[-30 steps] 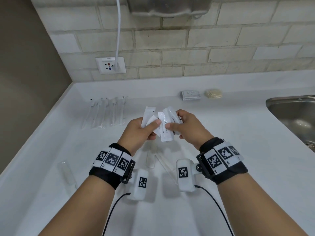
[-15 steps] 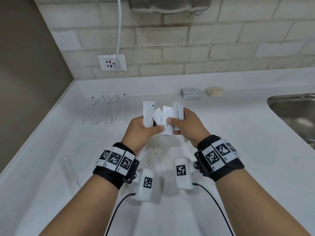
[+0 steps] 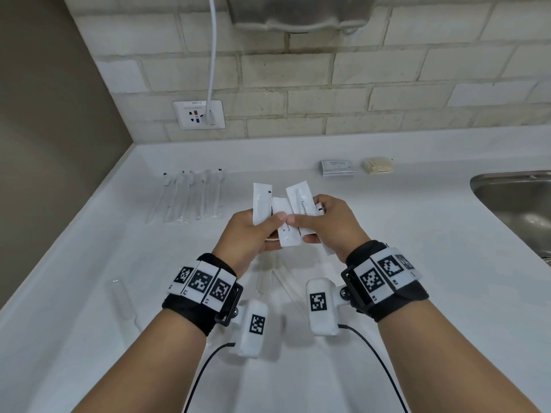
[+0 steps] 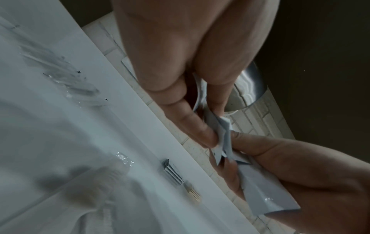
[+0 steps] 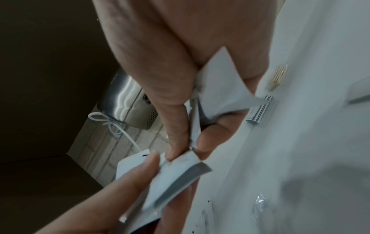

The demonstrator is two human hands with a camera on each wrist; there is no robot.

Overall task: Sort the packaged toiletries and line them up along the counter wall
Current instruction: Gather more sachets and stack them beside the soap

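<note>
- White sachets (image 3: 287, 217) are sitting fanned between both hands, above the middle of the counter (image 3: 417, 248).
- Left hand (image 3: 249, 234) is gripping the left part of the fan, thumb lying over one upright sachet and touching the middle one.
- Right hand (image 3: 329, 226) is pinching the right part, where one sachet is showing the start of the word "Toothpa"; the rest of the print is hidden.
- Both thumbs are meeting on the middle sachet, seen close in the wrist views (image 5: 174, 177) (image 4: 224, 142).
- Clear packets (image 3: 280, 283) are lying on the counter under the wrists, with another (image 3: 120, 296) off to the left.
- Wrapped toothbrushes (image 3: 190, 196) are lying side by side in a row towards the wall, left of the hands.
- Grey packs (image 3: 337, 167) and a tan stack (image 3: 377, 165) are sitting just beside each other against the wall, right of the hands.
- Steel sink (image 3: 518, 201) is lying at the far right.
- Socket (image 3: 199, 114) with a white cord is sitting on the brick wall, under a metal dryer (image 3: 298, 11).
</note>
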